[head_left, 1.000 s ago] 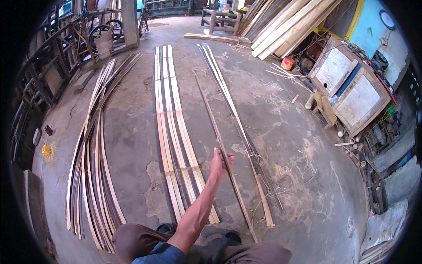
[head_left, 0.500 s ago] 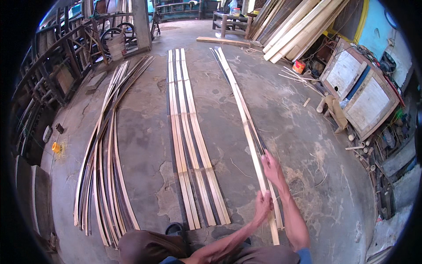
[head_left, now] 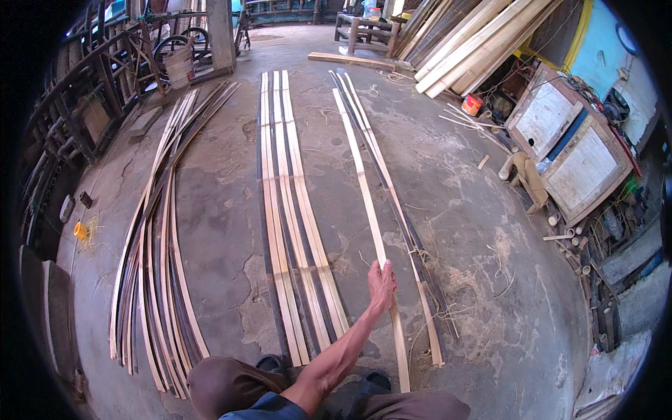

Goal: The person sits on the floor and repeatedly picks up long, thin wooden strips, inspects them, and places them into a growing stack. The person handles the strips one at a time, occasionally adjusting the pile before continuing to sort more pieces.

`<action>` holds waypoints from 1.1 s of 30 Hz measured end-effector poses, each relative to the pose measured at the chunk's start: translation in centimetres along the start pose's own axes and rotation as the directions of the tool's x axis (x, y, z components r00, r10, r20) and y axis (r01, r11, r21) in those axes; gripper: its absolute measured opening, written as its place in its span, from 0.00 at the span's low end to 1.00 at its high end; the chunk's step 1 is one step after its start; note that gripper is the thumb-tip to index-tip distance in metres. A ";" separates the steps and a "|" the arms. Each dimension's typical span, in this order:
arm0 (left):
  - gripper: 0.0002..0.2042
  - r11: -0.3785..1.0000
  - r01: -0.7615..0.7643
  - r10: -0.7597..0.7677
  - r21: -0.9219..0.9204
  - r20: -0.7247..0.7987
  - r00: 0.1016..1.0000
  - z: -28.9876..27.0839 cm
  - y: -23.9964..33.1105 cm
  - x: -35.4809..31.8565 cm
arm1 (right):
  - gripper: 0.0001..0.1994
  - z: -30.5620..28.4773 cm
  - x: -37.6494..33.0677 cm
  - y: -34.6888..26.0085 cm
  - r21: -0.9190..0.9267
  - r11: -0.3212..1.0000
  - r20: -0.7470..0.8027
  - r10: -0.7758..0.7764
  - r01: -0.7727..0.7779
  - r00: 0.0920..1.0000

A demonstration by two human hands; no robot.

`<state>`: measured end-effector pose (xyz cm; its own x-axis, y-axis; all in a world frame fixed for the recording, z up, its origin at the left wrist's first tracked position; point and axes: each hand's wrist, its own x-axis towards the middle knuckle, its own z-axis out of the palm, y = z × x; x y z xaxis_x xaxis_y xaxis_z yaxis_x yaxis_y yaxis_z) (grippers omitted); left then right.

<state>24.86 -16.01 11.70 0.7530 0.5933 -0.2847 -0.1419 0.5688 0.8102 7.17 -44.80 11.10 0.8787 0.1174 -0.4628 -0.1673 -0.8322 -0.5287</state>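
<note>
The left hand is now the only hand in view, its grip pressed around a long bamboo strip lying on the floor; the right hand has gone out of frame. Left of the grip lies a row of strips, with a curved pile beyond.

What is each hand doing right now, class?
Left hand: not in view.
Right hand: palm down on the long pale bamboo strip on the concrete floor; whether it grips cannot be told.
</note>
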 end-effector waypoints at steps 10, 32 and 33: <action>0.15 0.978 -0.192 0.174 0.084 0.185 0.967 1.7 7.3 6.6 | 0.21 2.3 0.6 -1.1 0.028 0.998 0.097 0.046 -0.049 0.994; 0.16 0.904 0.426 -0.422 0.013 0.180 0.889 -8.6 -4.2 -4.5 | 0.24 5.4 12.5 -10.7 0.579 0.808 0.397 -0.165 -0.107 0.903; 0.16 0.903 0.431 -0.425 0.004 0.171 0.889 -8.9 -4.4 -4.2 | 0.24 4.9 11.5 -11.4 0.522 0.849 0.390 -0.148 -0.086 0.909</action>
<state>16.62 -15.89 4.78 0.8397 0.1882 -0.5094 0.1988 0.7664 0.6108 16.95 -31.27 8.33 0.6492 0.4409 -0.6198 -0.4507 -0.4334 -0.7804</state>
